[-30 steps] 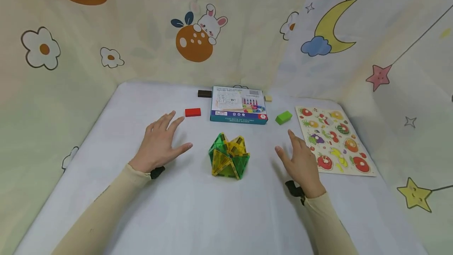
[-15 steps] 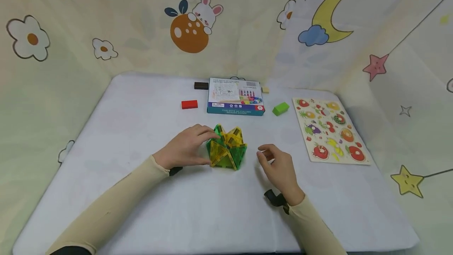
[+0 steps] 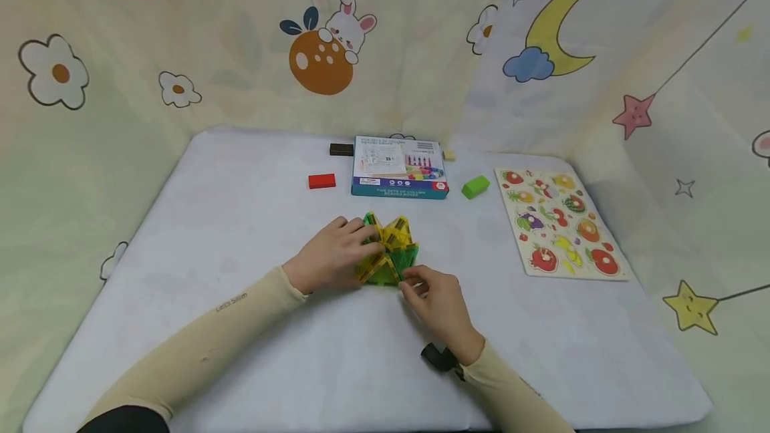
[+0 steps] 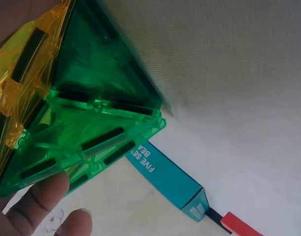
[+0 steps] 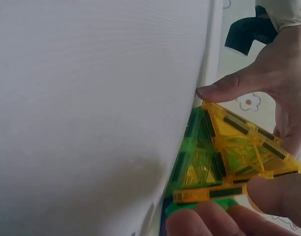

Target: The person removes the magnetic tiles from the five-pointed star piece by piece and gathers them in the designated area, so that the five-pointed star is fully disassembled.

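A small crown-like build of translucent green and yellow magnetic tiles [image 3: 397,236] stands mid-table in the head view, its triangular points upward. My left hand [image 3: 334,254] grips its left side, fingers over the upper tiles and thumb low. Close up in the left wrist view are its green triangles [image 4: 101,59], with fingertips [image 4: 49,189] at a lower edge. My right hand [image 3: 442,303] has thumb and curled fingers at the build's lower right corner. In the right wrist view the right thumb [image 5: 281,196] meets a yellow tile [image 5: 234,123], with the other fingers alongside.
Behind the build lies a bead-set box [image 3: 400,169], flanked by a black block [image 3: 341,150] and a pale yellow block [image 3: 449,156]. A red block [image 3: 321,181] is left, a green block [image 3: 475,187] right. A fruit puzzle board [image 3: 562,226] lies at the table's right.
Both hands have come in from either side to the tile build. The left reached it first and its fingers moved further over it; the right has since closed in on the lower right corner.
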Demonstrator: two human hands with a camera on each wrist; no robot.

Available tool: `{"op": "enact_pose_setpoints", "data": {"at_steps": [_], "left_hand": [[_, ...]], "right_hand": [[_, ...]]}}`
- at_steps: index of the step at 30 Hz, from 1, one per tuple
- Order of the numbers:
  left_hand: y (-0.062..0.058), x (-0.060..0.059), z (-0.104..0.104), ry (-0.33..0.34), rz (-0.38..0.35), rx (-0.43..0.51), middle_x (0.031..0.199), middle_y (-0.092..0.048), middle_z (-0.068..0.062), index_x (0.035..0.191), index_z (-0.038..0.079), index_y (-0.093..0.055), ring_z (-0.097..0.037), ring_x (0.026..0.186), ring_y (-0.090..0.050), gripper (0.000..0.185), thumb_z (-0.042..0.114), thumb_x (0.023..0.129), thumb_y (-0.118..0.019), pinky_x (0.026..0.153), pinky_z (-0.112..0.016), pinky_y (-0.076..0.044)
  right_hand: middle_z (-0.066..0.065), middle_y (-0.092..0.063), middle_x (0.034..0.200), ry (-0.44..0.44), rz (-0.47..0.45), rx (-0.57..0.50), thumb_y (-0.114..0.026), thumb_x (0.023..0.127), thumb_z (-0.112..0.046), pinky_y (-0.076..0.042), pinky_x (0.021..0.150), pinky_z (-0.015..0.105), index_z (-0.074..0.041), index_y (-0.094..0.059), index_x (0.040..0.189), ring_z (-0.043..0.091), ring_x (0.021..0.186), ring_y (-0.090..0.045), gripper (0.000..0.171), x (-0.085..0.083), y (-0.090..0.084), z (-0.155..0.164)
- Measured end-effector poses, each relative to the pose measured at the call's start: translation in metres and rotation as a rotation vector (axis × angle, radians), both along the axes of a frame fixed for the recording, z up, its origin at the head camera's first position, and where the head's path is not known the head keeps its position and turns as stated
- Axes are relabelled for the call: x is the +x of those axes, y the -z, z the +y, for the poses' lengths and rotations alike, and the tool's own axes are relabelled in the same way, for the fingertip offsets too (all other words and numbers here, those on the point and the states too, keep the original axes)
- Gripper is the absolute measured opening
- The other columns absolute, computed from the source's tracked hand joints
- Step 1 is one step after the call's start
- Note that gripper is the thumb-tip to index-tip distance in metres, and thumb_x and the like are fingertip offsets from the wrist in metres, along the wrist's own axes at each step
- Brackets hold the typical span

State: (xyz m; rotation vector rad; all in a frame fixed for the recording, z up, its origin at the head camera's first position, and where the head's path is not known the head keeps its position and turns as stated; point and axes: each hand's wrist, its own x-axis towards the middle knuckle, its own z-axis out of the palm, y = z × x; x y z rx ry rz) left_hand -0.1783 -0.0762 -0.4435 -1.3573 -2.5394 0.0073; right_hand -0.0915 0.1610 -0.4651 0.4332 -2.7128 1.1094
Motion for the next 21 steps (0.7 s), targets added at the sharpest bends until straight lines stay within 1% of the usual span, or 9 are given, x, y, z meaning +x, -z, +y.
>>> {"op": "enact_pose_setpoints", "data": {"at_steps": [4, 6, 9, 14, 18, 21], "left_hand": [[-0.001, -0.005, 0.002, -0.031, -0.025, -0.011, 0.131, -0.066, -0.003, 0.132, 0.025, -0.068, -0.024, 0.112, -0.060, 0.074, 0.057, 0.070, -0.092, 0.090, -0.040, -0.052], [-0.003, -0.009, 0.003, -0.046, -0.030, -0.014, 0.130, -0.067, -0.003, 0.133, 0.025, -0.069, -0.024, 0.112, -0.060, 0.074, 0.056, 0.070, -0.092, 0.090, -0.040, -0.052], [-0.005, -0.014, 0.004, -0.057, -0.032, -0.026, 0.131, -0.067, -0.003, 0.134, 0.026, -0.068, -0.024, 0.113, -0.059, 0.075, 0.056, 0.069, -0.093, 0.091, -0.040, -0.051], [-0.006, -0.016, 0.007, -0.033, -0.030, -0.040, 0.132, -0.067, -0.003, 0.134, 0.025, -0.068, -0.024, 0.115, -0.060, 0.079, 0.058, 0.067, -0.093, 0.091, -0.040, -0.050], [-0.006, -0.015, 0.008, -0.024, -0.037, -0.050, 0.133, -0.066, -0.003, 0.134, 0.024, -0.068, -0.024, 0.116, -0.060, 0.081, 0.060, 0.066, -0.093, 0.092, -0.041, -0.050], [-0.008, -0.016, 0.010, -0.025, -0.033, -0.057, 0.133, -0.067, -0.003, 0.134, 0.025, -0.069, -0.025, 0.117, -0.059, 0.081, 0.062, 0.065, -0.092, 0.094, -0.041, -0.051]], "right_hand": [[0.008, -0.080, 0.091, 0.008, 0.031, 0.070, -0.083, 0.087, -0.010, -0.061, 0.066, 0.026, -0.004, -0.077, 0.116, 0.016, 0.069, -0.076, 0.031, -0.006, 0.000, -0.004], [0.008, -0.080, 0.091, 0.018, 0.047, 0.129, -0.084, 0.086, -0.011, -0.061, 0.066, 0.027, -0.004, -0.077, 0.116, 0.015, 0.070, -0.076, 0.031, -0.010, -0.002, -0.008], [0.007, -0.080, 0.089, 0.047, 0.086, 0.216, -0.084, 0.086, -0.013, -0.060, 0.063, 0.028, -0.005, -0.079, 0.110, 0.014, 0.068, -0.074, 0.026, -0.015, -0.006, -0.015], [0.005, -0.079, 0.081, 0.119, 0.161, 0.320, -0.085, 0.085, -0.015, -0.057, 0.056, 0.031, -0.008, -0.083, 0.097, 0.016, 0.065, -0.073, 0.014, -0.019, -0.009, -0.026], [0.007, -0.079, 0.080, 0.162, 0.194, 0.378, -0.087, 0.084, -0.017, -0.058, 0.055, 0.034, -0.009, -0.083, 0.093, 0.019, 0.064, -0.074, 0.013, -0.019, -0.007, -0.030], [0.007, -0.079, 0.079, 0.169, 0.203, 0.392, -0.087, 0.084, -0.017, -0.058, 0.054, 0.035, -0.008, -0.083, 0.091, 0.021, 0.063, -0.074, 0.012, -0.019, -0.006, -0.031]]}}
